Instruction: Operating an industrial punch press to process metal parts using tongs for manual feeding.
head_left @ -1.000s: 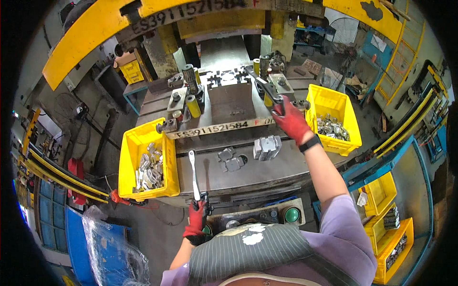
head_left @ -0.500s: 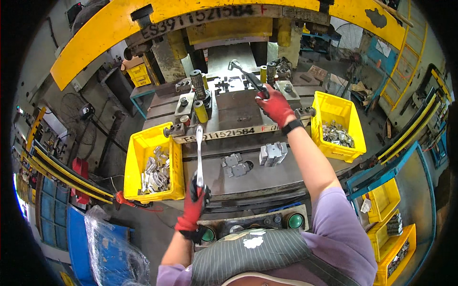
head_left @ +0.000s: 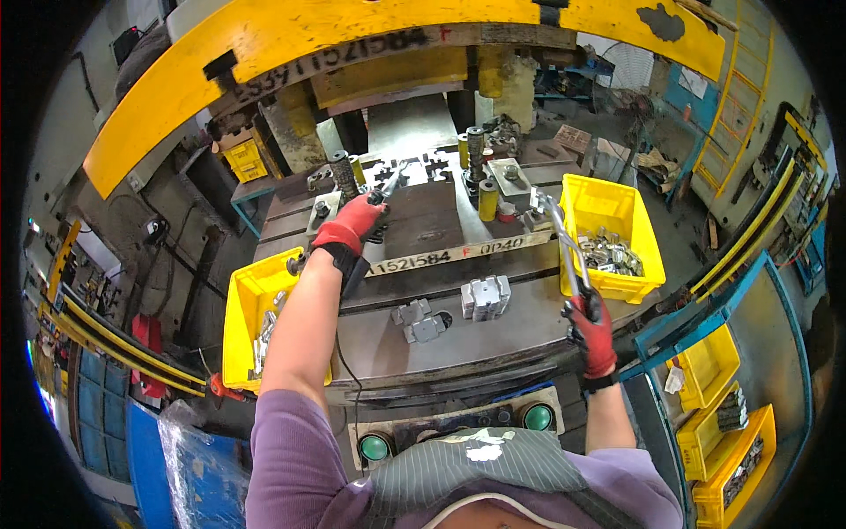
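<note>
My left hand [head_left: 351, 225], in a red glove, stretches forward over the press bed. It is closed on the dark handle of metal tongs [head_left: 393, 181], whose tip reaches the bright die [head_left: 434, 164]. Whether that tip grips a part, I cannot tell. At the right, my red-gloved right hand [head_left: 592, 333] is closed around a second pair of long silver tongs [head_left: 570, 245]. A small bright metal part [head_left: 538, 202] shows at their tip, beside the left rim of the right yellow bin [head_left: 650, 236].
Small metal parts fill the bottom of the right bin; the left yellow bin [head_left: 236, 322] also holds some. Stacked grey metal blocks [head_left: 486, 298] stand on the near ledge. Guide posts [head_left: 476, 154] flank the die. Green buttons [head_left: 374, 447] sit in front of me. A yellow press beam [head_left: 370, 40] spans overhead.
My left hand has moved from beside the left bin forward to the die. My right hand has drawn back from the die to the right bin, its tongs now at the bin's rim.
</note>
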Motion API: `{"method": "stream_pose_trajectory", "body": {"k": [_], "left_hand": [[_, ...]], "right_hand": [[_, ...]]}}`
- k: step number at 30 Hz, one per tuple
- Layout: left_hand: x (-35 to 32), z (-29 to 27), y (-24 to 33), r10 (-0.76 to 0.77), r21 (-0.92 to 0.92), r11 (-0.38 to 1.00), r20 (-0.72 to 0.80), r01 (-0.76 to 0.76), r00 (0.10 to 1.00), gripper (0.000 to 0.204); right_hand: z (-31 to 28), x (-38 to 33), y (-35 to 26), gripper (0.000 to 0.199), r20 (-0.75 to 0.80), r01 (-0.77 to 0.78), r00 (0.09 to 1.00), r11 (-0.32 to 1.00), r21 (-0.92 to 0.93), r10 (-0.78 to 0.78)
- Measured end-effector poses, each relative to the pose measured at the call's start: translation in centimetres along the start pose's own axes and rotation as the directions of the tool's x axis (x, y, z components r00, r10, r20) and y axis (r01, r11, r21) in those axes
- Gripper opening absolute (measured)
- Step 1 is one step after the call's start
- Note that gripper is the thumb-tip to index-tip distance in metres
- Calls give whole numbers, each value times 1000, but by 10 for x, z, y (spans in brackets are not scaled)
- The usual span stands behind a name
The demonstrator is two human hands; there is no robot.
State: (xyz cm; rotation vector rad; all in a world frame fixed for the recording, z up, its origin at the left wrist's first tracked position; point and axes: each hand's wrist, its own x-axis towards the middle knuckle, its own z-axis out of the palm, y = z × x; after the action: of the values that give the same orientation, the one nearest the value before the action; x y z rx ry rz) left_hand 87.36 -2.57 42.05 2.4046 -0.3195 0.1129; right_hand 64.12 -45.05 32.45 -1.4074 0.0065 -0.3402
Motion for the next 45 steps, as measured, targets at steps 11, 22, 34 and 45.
{"method": "stream_pose_trajectory", "body": {"k": [11,22,34,45], "left_hand": [[-41,6,5,306,-309,874,-247,-374,919,16],[-322,-9,17,-548,-738,641,-247,212,799,14],[-423,-1,-52,-774,-782,526,-277,335,569,35],[-454,37,-119,-554,-236,825,-513,513,655,27]], "right_hand": [[-69,-15,-4,43,-343,44,883,785,-618,-320],[-76,-3,26,25,-478,-3,853,913,-408,-211],[-3,-28,30,15,-195,42,979,998,-54,-52],[73,-91,16,29,125,173,983,902,-396,-134]]}}
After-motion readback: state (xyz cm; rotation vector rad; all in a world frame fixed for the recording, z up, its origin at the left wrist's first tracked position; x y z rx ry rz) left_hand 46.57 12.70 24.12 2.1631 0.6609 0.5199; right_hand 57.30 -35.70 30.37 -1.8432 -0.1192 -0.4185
